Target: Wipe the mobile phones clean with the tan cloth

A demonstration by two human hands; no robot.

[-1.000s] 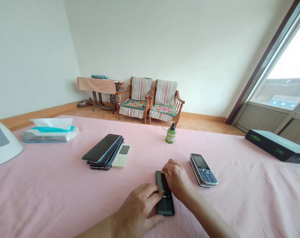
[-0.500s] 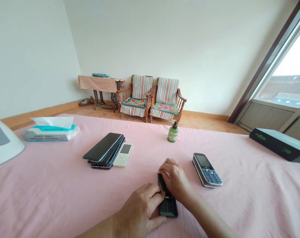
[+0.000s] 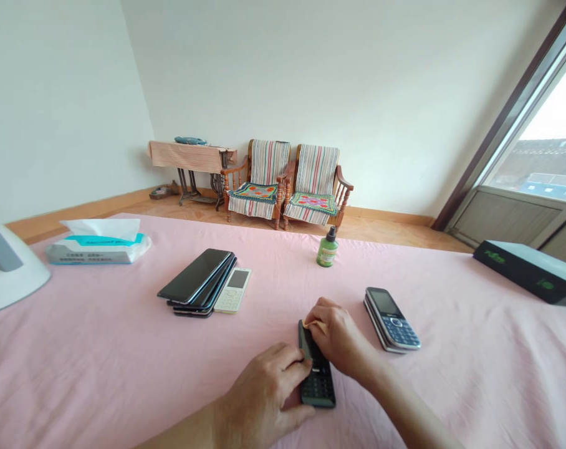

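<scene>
A black keypad phone (image 3: 317, 380) lies on the pink tablecloth (image 3: 100, 368) near the front edge. My left hand (image 3: 264, 399) grips its left side, fingers curled against the edge. My right hand (image 3: 336, 340) presses on the phone's upper half, fingers closed on a small pale wipe (image 3: 313, 323) whose corner shows under the fingertips. The phone's screen is mostly hidden under that hand.
To the right lie two stacked blue-keyed phones (image 3: 392, 318). At centre left sit a stack of smartphones (image 3: 199, 290) and a white keypad phone (image 3: 233, 290). A green spray bottle (image 3: 327, 248), a tissue pack (image 3: 98, 247), a dark box (image 3: 526, 271) and a white object (image 3: 7, 274) stand farther out.
My right hand slid down the phone's upper part toward me, then back up toward its top end. My left hand kept its grip. The view shifted slightly.
</scene>
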